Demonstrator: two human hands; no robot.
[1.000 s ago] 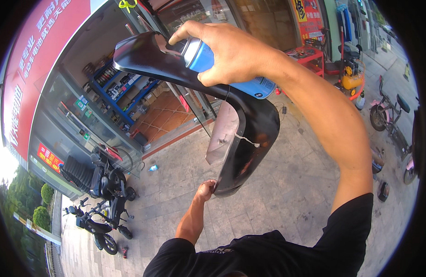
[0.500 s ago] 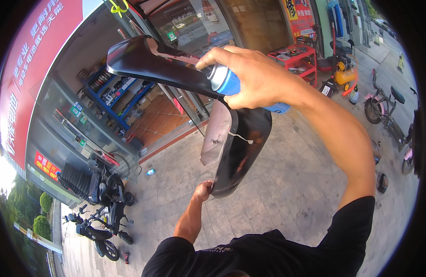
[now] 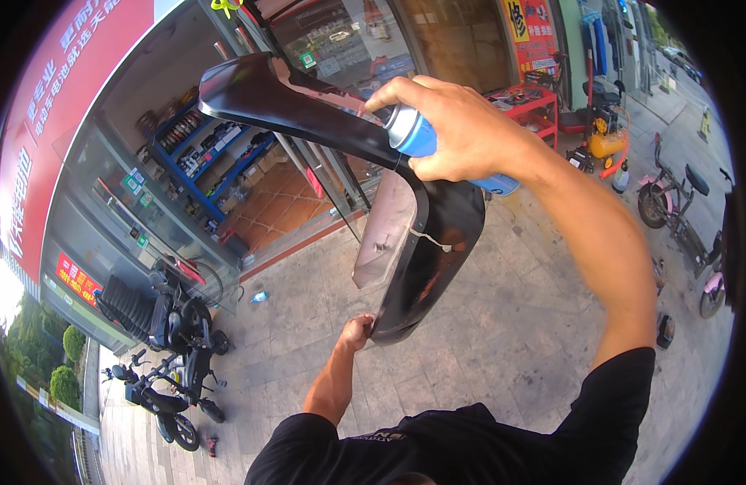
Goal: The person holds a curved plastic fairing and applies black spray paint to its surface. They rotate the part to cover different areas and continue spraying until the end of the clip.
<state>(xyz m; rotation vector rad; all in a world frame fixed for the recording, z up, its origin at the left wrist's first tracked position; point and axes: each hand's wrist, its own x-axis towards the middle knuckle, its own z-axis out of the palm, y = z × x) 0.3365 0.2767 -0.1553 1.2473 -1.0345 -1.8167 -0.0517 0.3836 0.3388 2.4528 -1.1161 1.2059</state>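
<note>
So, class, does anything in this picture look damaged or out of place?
Yes: a pale, jagged line crosses the lower part of the curved black panel held by the left hand. It looks odd against the dark, glossy surface; it may be a crack or a repair, but I cannot tell which.

A black T-shirt (image 3: 470,449) is showing pale lettering (image 3: 381,437) across its front, while its loose short sleeves (image 3: 605,400) are leaving both forearms (image 3: 581,222) and hands (image 3: 466,129) bare.
</note>
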